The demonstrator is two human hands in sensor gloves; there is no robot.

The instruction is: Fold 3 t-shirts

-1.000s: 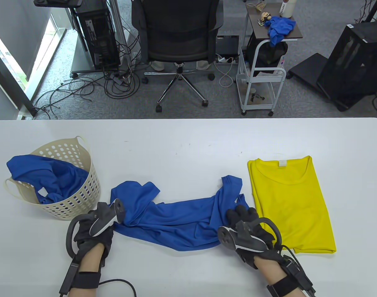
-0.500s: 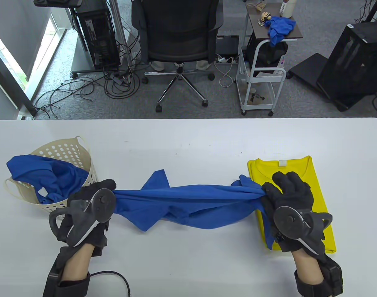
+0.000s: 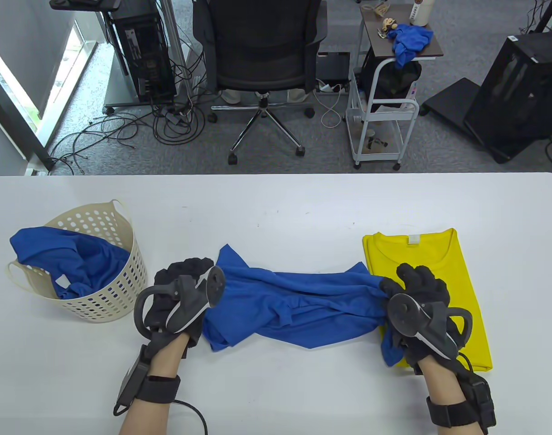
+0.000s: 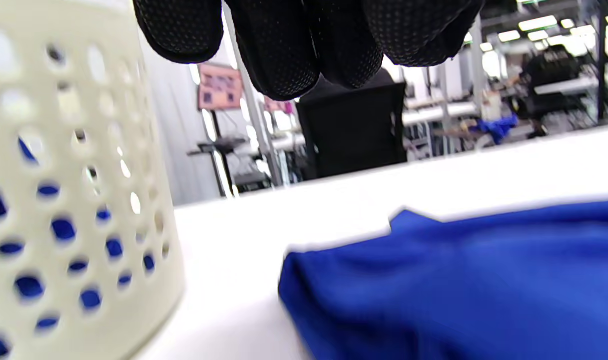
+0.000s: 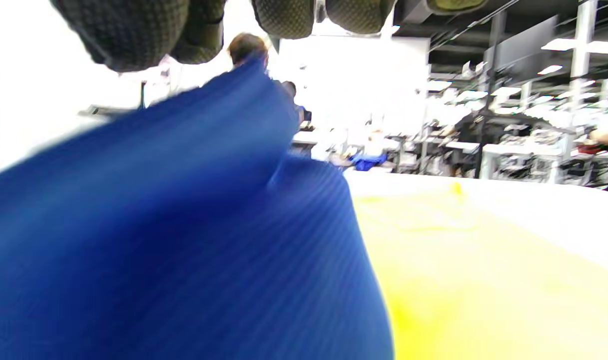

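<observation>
Blue, slightly shiny knit fabric: the blue t-shirt [image 3: 298, 308] lies bunched in a long rumpled band on the white table [image 3: 276, 204], its long axis running left to right, one end beside the basket [image 3: 106, 267], the other overlapping the yellow t-shirt [image 3: 432, 290]. That yellow shirt lies flat and folded, collar pointing away from the person. The cream plastic basket, perforated with round holes, holds another blue shirt [image 3: 54, 258]. The left hand [image 3: 181, 299], knuckles up just right of the basket, sits at the band's left end; whether it grips cannot be told. The right hand [image 3: 416, 299] has its fingers curled into the bunched right end.
</observation>
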